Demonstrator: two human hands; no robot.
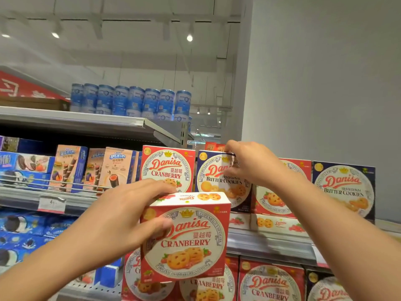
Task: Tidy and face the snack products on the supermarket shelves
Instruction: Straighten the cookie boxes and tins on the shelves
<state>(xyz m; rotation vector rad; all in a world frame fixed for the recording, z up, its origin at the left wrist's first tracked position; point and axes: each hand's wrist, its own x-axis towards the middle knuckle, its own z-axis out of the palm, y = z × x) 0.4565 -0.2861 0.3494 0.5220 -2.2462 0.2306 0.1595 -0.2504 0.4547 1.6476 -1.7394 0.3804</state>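
Hands: two. Left hand (121, 216) grips one red box (186, 237) at its top-left corner; right hand (249, 164) pinches one blue box (219, 181) at its top.

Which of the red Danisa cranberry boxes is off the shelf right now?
The cranberry box gripped by the left hand, held in front of the shelves; the other red boxes sit in their rows.

Head camera tilts upward, close to the shelves (71, 124); the far aisle seems blurred.
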